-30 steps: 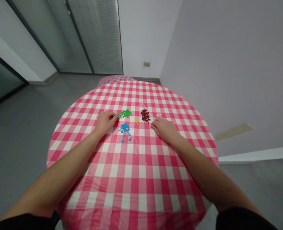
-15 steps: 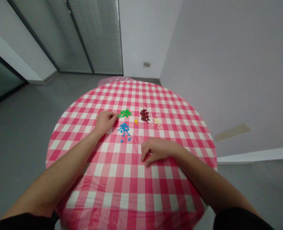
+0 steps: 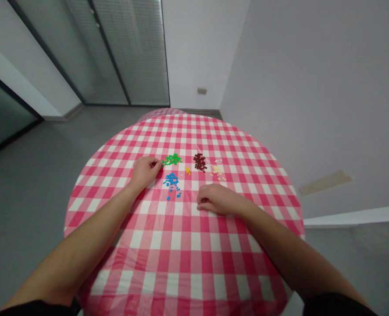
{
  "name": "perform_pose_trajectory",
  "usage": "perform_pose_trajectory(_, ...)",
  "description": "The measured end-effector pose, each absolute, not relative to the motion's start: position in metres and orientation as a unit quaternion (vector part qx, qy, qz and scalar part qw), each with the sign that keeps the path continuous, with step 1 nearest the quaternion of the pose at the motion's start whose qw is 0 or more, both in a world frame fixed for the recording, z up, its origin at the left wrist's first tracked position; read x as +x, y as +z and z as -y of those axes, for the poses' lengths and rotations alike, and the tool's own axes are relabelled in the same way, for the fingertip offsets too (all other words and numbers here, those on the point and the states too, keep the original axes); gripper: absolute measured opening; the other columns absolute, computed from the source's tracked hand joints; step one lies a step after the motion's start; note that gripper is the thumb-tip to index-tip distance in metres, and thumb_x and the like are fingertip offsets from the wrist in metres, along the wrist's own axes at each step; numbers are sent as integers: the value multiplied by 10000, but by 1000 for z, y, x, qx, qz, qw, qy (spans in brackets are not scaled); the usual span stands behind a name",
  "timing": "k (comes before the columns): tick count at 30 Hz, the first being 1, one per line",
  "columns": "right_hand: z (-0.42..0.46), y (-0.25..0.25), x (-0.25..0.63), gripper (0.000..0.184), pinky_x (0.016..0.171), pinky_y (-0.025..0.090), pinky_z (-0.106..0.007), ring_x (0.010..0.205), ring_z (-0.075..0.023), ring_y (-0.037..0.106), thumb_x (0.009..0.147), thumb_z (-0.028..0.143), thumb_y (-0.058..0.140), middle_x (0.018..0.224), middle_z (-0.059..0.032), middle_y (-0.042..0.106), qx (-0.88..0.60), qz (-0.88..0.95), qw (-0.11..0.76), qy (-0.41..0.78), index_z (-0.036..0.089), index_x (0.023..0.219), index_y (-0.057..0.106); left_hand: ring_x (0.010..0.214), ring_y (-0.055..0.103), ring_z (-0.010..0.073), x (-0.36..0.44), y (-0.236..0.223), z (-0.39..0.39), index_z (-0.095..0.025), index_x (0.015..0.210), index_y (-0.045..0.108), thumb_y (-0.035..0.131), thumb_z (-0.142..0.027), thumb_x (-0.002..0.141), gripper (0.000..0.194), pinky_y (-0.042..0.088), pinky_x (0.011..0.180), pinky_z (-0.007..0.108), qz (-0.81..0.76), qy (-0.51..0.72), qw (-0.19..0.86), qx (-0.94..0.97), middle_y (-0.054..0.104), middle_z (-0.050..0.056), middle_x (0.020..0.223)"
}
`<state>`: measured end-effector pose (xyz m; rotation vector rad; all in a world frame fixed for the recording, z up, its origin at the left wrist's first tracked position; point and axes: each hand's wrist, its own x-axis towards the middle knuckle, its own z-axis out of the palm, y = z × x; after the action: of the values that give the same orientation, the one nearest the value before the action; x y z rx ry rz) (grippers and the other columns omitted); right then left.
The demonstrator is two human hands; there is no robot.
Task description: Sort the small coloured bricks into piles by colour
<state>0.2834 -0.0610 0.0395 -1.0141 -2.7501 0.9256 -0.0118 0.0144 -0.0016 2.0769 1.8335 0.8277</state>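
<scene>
**A:** In the head camera view, what is the left hand (image 3: 144, 172) doing?

**B:** It lies on the far half of the table, with its fingers curled and the fingertips just beside the left end of the green pieces (image 3: 172, 159). The fingers hide whatever may be between them, so I cannot tell whether they grasp a piece.

**A:** And the right hand (image 3: 218, 199)?

**B:** It rests on the checked tablecloth (image 3: 181, 263) with its fingers loosely curled and nothing showing in them. It sits nearer the person than the piles, well apart from the green pieces.

**A:** What lies around them?

**B:** The blue pieces (image 3: 172, 180) are scattered just right of the left hand, on the near side of the green ones. Further right come a few yellow pieces (image 3: 187, 170), a heap of dark red pieces (image 3: 200, 162), and then pale yellow pieces (image 3: 218, 170), which lie on the far side of the right hand.
</scene>
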Motion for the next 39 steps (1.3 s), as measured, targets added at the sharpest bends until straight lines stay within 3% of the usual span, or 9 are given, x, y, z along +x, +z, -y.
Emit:
perform_pose_trajectory(4, 46, 34, 301, 109, 738, 493, -304, 797, -182, 664, 921, 231, 657, 879, -70, 737, -419, 826, 202, 319, 166, 861, 721, 784, 647, 218, -12, -2, -14, -177, 841, 776, 557, -391, 880, 308, 447, 715, 324, -630, 287, 133, 710, 751, 73, 851)
perform_pose_trajectory(9, 32, 28, 318, 326, 601, 546, -299, 652, -172, 668, 756, 440, 845, 771, -50, 724, -444, 631, 452, 448, 193, 794, 636, 780, 649, 218, -11, 0, -13, -174, 846, 781, 559, -416, 872, 329, 436, 711, 320, -644, 277, 132, 701, 753, 73, 842)
perform_pose_trajectory(13, 33, 31, 317, 405, 582, 577, -289, 670, -168, 696, 689, 409, 918, 805, -50, 747, -387, 575, 514, 505, 199, 726, 574, 784, 654, 222, -10, 2, -13, -178, 846, 787, 554, -406, 865, 327, 431, 714, 323, -659, 271, 123, 691, 758, 69, 845)
perform_pose_trajectory(18, 37, 35, 317, 395, 493, 537, -255, 593, -146, 674, 709, 363, 918, 791, -51, 753, -344, 575, 497, 551, 195, 719, 561, 790, 663, 222, -10, 2, -12, -185, 858, 794, 549, -409, 852, 332, 435, 716, 320, -665, 276, 134, 681, 763, 62, 849)
perform_pose_trajectory(25, 32, 29, 327, 377, 507, 516, -258, 606, -144, 669, 739, 369, 879, 888, -69, 769, -335, 590, 448, 581, 199, 748, 542, 775, 672, 219, -12, 1, -12, -192, 856, 800, 554, -426, 843, 340, 430, 706, 313, -657, 291, 143, 680, 764, 55, 822)
perform_pose_trajectory(27, 28, 27, 332, 307, 597, 551, -296, 718, -180, 707, 779, 354, 828, 904, -70, 767, -372, 632, 419, 535, 205, 758, 560, 778, 674, 219, -12, 2, -12, -195, 849, 798, 551, -425, 846, 337, 429, 709, 314, -659, 288, 143, 680, 765, 53, 821)
perform_pose_trajectory(31, 22, 24, 342, 61, 748, 535, -346, 848, -215, 699, 835, 205, 674, 910, -58, 751, -465, 770, 290, 326, 209, 785, 639, 792, 678, 222, -11, 1, -12, -197, 860, 796, 547, -428, 852, 340, 430, 711, 314, -664, 283, 142, 677, 771, 54, 847)
perform_pose_trajectory(35, 21, 27, 342, 130, 695, 455, -298, 782, -195, 643, 836, 97, 573, 876, -54, 728, -490, 834, 183, 175, 198, 819, 652, 805, 681, 221, -12, 1, -13, -202, 866, 797, 546, -422, 852, 333, 434, 714, 313, -667, 284, 148, 673, 772, 49, 856)
perform_pose_trajectory(39, 24, 28, 331, 147, 657, 409, -288, 747, -196, 606, 835, 74, 556, 820, -66, 705, -484, 858, 116, 128, 186, 810, 647, 817, 684, 224, -12, 2, -13, -206, 855, 798, 547, -427, 852, 334, 438, 723, 315, -665, 283, 154, 674, 774, 48, 861)
